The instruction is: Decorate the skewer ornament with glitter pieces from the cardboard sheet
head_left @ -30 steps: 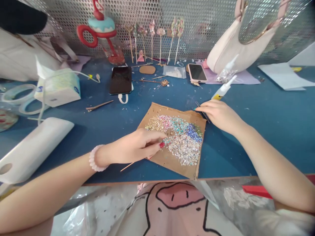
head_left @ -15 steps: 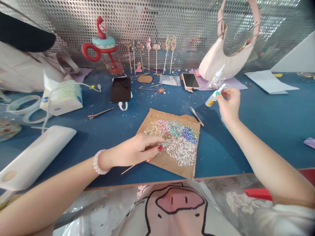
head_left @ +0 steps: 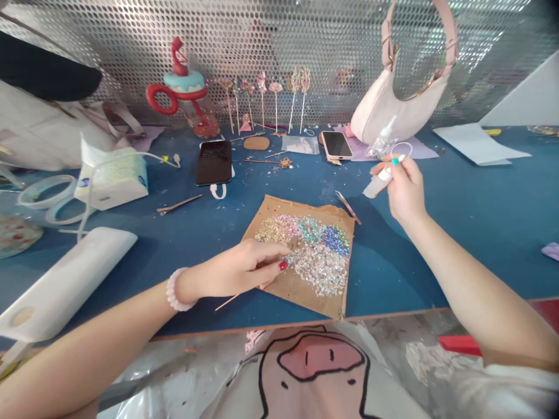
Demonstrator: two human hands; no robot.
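My left hand (head_left: 244,266) reaches over the left part of a cardboard sheet (head_left: 301,302), its fingers closed round a thin wooden stick (head_left: 227,301) whose lower end sticks out below the palm. The stick's other end is hidden by the fingers. Beside the fingertips lie small rhinestones (head_left: 321,270) in white, blue, teal, pink and yellow heaps. Above the table on the right, my right hand (head_left: 404,186) grips a small clear bottle (head_left: 376,185) with a white top, tilted down to the left. Tweezers (head_left: 348,207) rest at the cardboard's upper right corner.
Two phones (head_left: 213,163) (head_left: 336,145), a tissue box (head_left: 114,180) and a hair clip (head_left: 179,204) lie around. Decorated sticks (head_left: 276,105) stand at the back by a red-handled cup (head_left: 184,87) and a handbag (head_left: 393,110). A white device (head_left: 65,279) is at left.
The bottle in my right hand has turned and my fingers have shifted to its top. My left hand has stayed almost still at the rhinestones.
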